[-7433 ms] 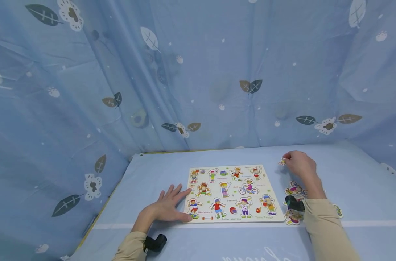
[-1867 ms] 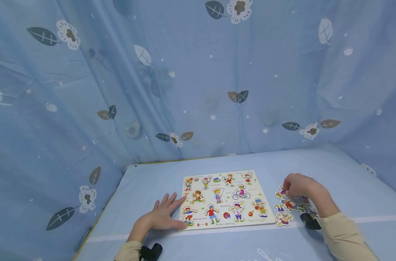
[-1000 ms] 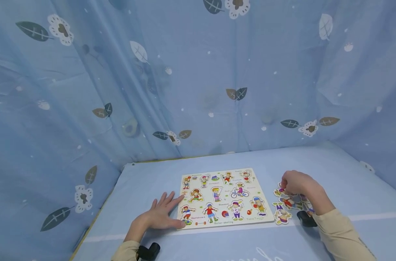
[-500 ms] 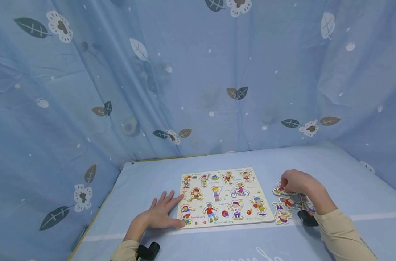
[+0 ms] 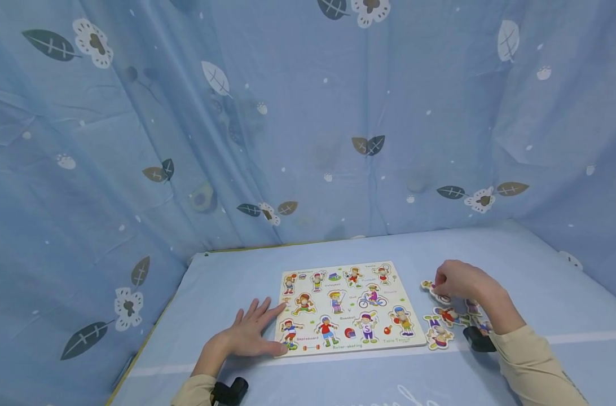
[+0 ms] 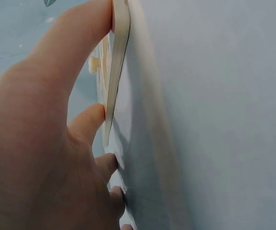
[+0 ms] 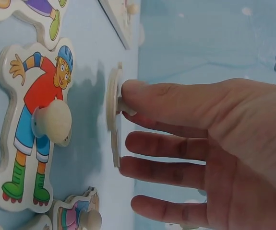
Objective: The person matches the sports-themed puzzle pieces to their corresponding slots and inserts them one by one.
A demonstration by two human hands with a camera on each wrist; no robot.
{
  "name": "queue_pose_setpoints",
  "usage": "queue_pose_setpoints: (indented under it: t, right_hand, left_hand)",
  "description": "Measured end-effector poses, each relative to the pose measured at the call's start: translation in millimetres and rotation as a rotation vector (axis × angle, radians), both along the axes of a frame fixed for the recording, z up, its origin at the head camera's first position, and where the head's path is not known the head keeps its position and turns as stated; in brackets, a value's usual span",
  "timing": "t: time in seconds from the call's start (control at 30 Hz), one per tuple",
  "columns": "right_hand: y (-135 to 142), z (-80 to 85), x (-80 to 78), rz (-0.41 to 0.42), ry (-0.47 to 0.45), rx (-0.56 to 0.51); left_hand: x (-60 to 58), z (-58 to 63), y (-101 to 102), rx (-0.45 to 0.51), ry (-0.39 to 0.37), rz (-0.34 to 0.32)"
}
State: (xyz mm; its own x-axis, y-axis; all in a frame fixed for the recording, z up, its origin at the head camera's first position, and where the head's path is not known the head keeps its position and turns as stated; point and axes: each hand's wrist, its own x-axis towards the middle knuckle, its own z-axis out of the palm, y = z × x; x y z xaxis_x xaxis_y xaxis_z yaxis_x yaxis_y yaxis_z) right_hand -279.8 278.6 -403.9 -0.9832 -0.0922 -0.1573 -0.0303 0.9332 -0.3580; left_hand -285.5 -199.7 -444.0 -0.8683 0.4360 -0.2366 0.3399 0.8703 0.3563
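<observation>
The left hand (image 5: 249,332) lies with fingers spread at the left side of a pale wooden puzzle board (image 5: 310,327). Its thumb and forefinger touch the board's edge, as the left wrist view also shows. Right of the board, the right hand (image 5: 460,280) pinches a small knob on a bicycle puzzle piece (image 5: 441,298). Seen edge-on in the right wrist view, that piece (image 7: 113,100) is tilted off the table and casts a shadow. Close by lies a roller-skater piece (image 7: 34,96) with a round knob; the hand's other fingers are loosely extended.
Below the right hand, several loose knobbed pieces lie close together, among them an upside-down figure (image 5: 440,336). Printed sports figures cover the board. A blue patterned curtain (image 5: 308,135) hangs behind the blue-covered table (image 5: 338,383).
The right hand has come nearer from the table's far right, where it held a small piece. In the last half second, the bicycle piece has lifted and turned. The left hand stays at the board.
</observation>
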Motion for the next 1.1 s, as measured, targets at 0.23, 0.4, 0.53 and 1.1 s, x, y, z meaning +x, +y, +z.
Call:
queue_pose_setpoints:
  t: [0.23,0.4,0.53,1.1]
  right_hand:
    - [-2,0.4,-2.7,-0.019,0.036,-0.006]
    - [-6,-0.5,-6.6,-0.006,0.092,-0.006]
    - [-10,-3.2,-10.3,0.023,0.135,-0.003]
    - [-55,-16.3,-13.7,0.116,0.183,0.013]
  left_hand:
    - [-2.0,-2.7,0,0.004,-0.008,0.006]
    - [-2.8,-3.3,1,-0.002,-0.009,0.020]
    - [-2.2,-2.4,2,-0.001,-0.013,0.028]
    - [-0.1,-0.8,0,0.004,-0.013,0.008]
